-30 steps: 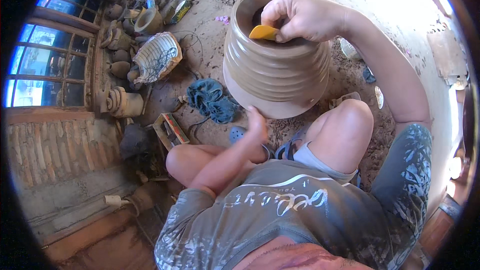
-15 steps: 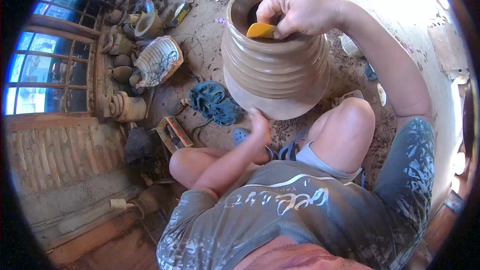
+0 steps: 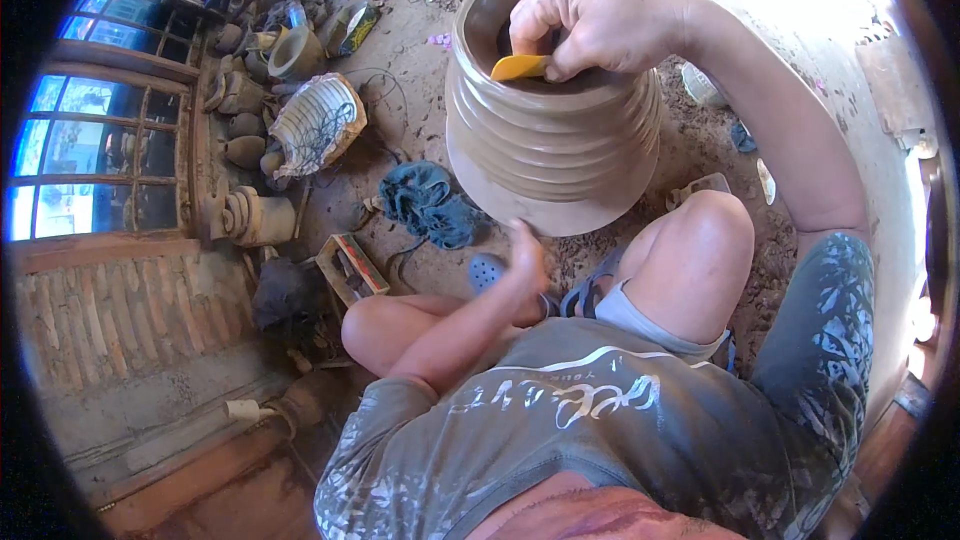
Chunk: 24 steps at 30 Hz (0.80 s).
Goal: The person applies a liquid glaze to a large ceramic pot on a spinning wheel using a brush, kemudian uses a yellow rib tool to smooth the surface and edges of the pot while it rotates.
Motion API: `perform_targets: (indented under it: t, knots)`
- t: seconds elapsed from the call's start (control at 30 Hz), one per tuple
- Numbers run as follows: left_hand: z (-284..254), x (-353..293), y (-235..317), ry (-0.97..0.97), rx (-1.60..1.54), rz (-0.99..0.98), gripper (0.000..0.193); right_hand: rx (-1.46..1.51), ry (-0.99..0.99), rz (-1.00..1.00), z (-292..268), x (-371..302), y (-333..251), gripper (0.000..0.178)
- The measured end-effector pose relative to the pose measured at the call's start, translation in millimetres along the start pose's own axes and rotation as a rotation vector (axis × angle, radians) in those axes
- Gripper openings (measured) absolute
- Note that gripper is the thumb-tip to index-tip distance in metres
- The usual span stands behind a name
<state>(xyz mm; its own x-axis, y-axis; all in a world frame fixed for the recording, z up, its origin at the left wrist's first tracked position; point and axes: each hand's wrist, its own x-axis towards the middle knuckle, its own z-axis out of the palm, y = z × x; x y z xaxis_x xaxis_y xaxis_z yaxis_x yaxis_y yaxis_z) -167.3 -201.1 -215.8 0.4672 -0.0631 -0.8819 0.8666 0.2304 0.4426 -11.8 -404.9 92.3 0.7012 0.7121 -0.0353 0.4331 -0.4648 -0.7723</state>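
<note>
A large wet clay pot [image 3: 560,145] with ridged walls and an open mouth stands on a round, clay-smeared wheel head [image 3: 565,218]. My right hand [image 3: 605,25] reaches over the top of the pot, pinching a yellow potter's rib [image 3: 520,67] between thumb and fingers. The rib lies against the rim on the near left side; some fingertips are inside the mouth and partly hidden. Low at the wheel's near edge, my left hand [image 3: 527,258] holds nothing visible, its fingers extended toward the edge and slightly blurred.
A dark blue cloth [image 3: 430,205] lies left of the wheel, near a small box [image 3: 350,270]. Farther left are a pale ribbed basket-like container [image 3: 318,125] and several clay pots along the windowed wall. My bent knees flank the wheel; a blue clog [image 3: 487,272] sits below it.
My left hand has shifted slightly at the wheel's edge. The right hand keeps the yellow rib at the rim, almost in the same place.
</note>
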Motion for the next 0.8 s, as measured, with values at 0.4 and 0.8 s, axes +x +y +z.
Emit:
perform_targets:
  t: [0.4,0.8]
  knots:
    - [-5.5,-12.7,-15.5,-0.135,0.015,-0.065,0.090,-0.003,0.023,-0.076,-1.3,5.2,-20.6,0.016]
    - [-79.5,84.9,82.9,0.128,-0.123,0.282,0.076,-0.006,-0.045,0.089,-16.0,7.9,-43.3,0.026]
